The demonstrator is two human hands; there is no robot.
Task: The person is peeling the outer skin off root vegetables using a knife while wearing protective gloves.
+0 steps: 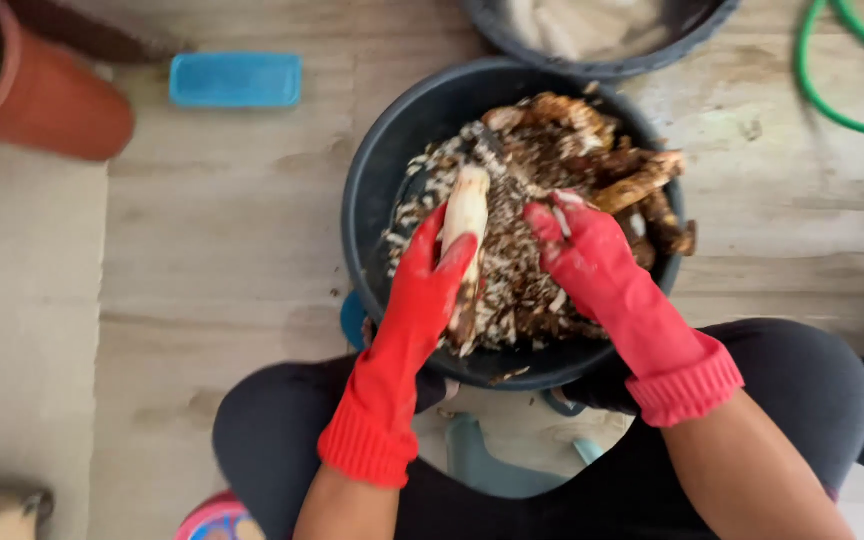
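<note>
Overhead view, largest to smallest. The wooden floor (202,250) carries a black tub (372,190) set between your knees; a second dark tub (602,62) stands just beyond its far rim. A terracotta pot (52,95) sits at the far left, with a blue lidded box (236,80) beside it and a green hose (822,90) curving at the far right.

Inside the black tub lies a heap of brown peelings (517,270), and unpeeled brown roots (642,180) are piled against its right wall.

Your left hand (432,285), in a red rubber glove, is clenched around the lower part of a pale peeled root (467,205). The root stands over the middle of the tub, its long axis running nearly straight away from you, tilted slightly right at the far tip. The white upper half rises clear of your grip; the lower end, still dark, projects below the fingers toward you.

Your right hand (577,250), also gloved in red, rests on the peelings just right of the root, fingers curled. Whether it holds a blade or a scrap cannot be told; motion blur hides the fingertips. The root lies to the left of this hand, near but apart. Your left hand is the nearer one, being in full contact.
</note>
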